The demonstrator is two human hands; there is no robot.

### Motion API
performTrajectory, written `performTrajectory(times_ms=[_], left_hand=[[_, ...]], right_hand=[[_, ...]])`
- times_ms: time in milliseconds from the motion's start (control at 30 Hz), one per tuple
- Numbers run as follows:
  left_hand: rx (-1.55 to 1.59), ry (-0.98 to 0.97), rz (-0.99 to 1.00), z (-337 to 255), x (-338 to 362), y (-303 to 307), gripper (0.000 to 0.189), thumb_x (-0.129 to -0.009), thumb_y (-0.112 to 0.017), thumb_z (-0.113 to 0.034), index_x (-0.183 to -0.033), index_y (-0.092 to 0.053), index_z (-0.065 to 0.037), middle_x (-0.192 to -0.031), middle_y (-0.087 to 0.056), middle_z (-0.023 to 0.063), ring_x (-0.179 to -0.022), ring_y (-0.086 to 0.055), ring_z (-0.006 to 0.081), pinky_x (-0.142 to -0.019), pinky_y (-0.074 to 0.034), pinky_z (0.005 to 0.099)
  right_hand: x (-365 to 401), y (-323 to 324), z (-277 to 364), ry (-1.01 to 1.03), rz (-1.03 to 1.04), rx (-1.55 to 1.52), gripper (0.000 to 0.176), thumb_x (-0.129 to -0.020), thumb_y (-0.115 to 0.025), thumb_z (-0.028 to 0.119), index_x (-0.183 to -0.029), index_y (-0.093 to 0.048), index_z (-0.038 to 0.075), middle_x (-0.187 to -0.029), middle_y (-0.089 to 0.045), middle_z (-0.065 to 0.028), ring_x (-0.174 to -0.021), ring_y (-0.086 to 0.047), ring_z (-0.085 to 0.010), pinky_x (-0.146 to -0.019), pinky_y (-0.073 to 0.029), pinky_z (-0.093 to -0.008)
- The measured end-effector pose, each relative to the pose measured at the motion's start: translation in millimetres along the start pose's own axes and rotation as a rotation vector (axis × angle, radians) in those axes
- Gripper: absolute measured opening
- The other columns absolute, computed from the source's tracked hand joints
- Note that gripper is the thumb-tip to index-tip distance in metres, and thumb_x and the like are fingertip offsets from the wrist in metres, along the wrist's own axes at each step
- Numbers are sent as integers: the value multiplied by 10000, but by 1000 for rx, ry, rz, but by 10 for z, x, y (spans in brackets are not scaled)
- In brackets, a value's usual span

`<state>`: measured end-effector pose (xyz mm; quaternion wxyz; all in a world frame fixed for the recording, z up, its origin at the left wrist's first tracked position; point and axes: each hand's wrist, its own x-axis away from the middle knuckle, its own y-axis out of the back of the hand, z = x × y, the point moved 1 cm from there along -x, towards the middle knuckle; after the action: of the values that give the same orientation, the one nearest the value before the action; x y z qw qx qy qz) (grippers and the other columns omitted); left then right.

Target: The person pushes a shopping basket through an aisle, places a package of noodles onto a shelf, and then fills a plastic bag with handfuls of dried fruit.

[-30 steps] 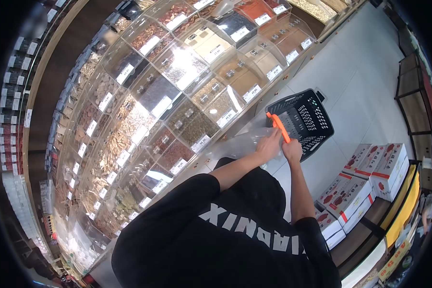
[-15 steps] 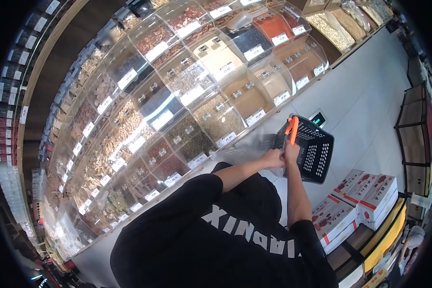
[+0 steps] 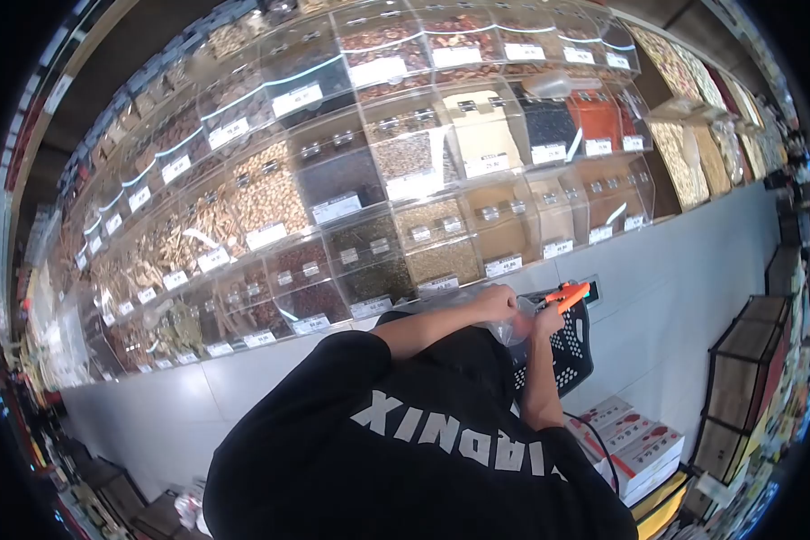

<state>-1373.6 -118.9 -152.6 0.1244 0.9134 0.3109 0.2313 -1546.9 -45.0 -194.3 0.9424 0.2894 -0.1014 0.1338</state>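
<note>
The left hand (image 3: 495,301) is up above the black basket (image 3: 567,360), a little toward the wall of bins (image 3: 405,162). Its fingers are pinched shut on the top of a clear bag (image 3: 516,328). The bag hangs down from that grip, just over the near edge of the basket, so its long way runs from the hand down toward the basket.

The right hand (image 3: 547,319) is just beside the left hand, on the other side of the bag. It is the hand closer to the basket. The orange handle (image 3: 567,294) of the basket sticks out from this hand, up and away from the body. The fingers look curled, but I cannot tell if they grip the handle, the bag, or both.

Both hands are almost touching, with the bag between them. The basket sits right under the right hand. Below the basket, some red and white boxes (image 3: 634,441) lie on a low shelf.
</note>
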Motion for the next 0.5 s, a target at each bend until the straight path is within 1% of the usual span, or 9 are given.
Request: performTrajectory(times_ms=[67, 133, 167, 233, 300, 367, 400, 467, 500], left_hand=[[24, -3, -81, -94, 129, 314, 204, -788, -718, -256, -895, -773, -91, -859, -750, 119, -781, -728, 270, -706, -554, 404], [212, 39, -222, -223, 286, 582, 237, -855, -734, -296, -896, -763, -64, -806, -738, 117, -717, -704, 217, -680, -540, 367], [220, 40, -228, -265, 370, 690, 237, -855, -734, -296, -896, -763, -64, -806, -738, 117, -717, -704, 217, -680, -540, 367], [394, 94, -504, -248, 543, 883, 304, -933, -703, -312, -881, -745, -15, -748, -716, 80, -667, -638, 133, -642, -503, 305], [621, 111, -644, -194, 684, 1051, 316, -966, -675, -285, -867, -736, 9, -734, -693, 31, -657, -564, 60, -600, -444, 263], [778, 30, -814, -136, 800, 1188, 298, -973, -666, -267, -843, -738, -9, -715, -661, -14, -632, -514, 27, -562, -388, 245], [782, 37, -813, -108, 872, 1250, 298, -973, -666, -267, -843, -738, -9, -715, -661, -14, -632, -514, 27, -562, -388, 245], [942, 101, -971, -74, 1029, 1397, 281, -977, -662, -261, -818, -731, -39, -668, -600, -43, -583, -466, 26, -531, -359, 243], [937, 98, -987, -101, 1089, 1471, 281, -977, -662, -261, -818, -731, -39, -668, -600, -43, -583, -466, 26, -531, -359, 243]], right_hand=[[-6, -24, 23, -20, 25, 27, 356, -868, -654, 227, -801, -666, -123, -633, -623, -106, -574, -590, -235, -563, -475, -422], [-62, -99, 100, -49, 20, 48, 376, -867, -652, 229, -853, -681, -147, -668, -645, -123, -598, -599, -250, -591, -490, -433], [-78, -127, 121, -42, 8, -5, 384, -864, -652, 235, -878, -686, -147, -731, -667, -154, -638, -622, -274, -624, -497, -444], [-95, -149, 172, -34, -17, -108, 404, -858, -653, 248, -929, -697, -147, -857, -710, -214, -719, -670, -323, -690, -511, -466], [-148, -167, 335, -68, 9, -46, 397, -869, -627, 237, -953, -695, -145, -887, -717, -224, -747, -682, -337, -699, -510, -464], [-161, -246, 548, -125, -87, -60, 403, -887, -603, 248, -951, -692, -140, -887, -716, -226, -717, -676, -330, -666, -523, -461], [-135, -274, 711, -136, -140, -15, 412, -895, -594, 264, -947, -688, -134, -851, -700, -227, -687, -671, -325, -600, -532, -463], [-216, -239, 839, -165, -139, -18, 404, -890, -596, 267, -939, -680, -126, -823, -686, -218, -663, -664, -324, -564, -531, -459], [-285, -303, 926, -192, -134, -35, 397, -886, -598, 270, -932, -671, -117, -795, -672, -208, -639, -658, -323, -528, -531, -455]])
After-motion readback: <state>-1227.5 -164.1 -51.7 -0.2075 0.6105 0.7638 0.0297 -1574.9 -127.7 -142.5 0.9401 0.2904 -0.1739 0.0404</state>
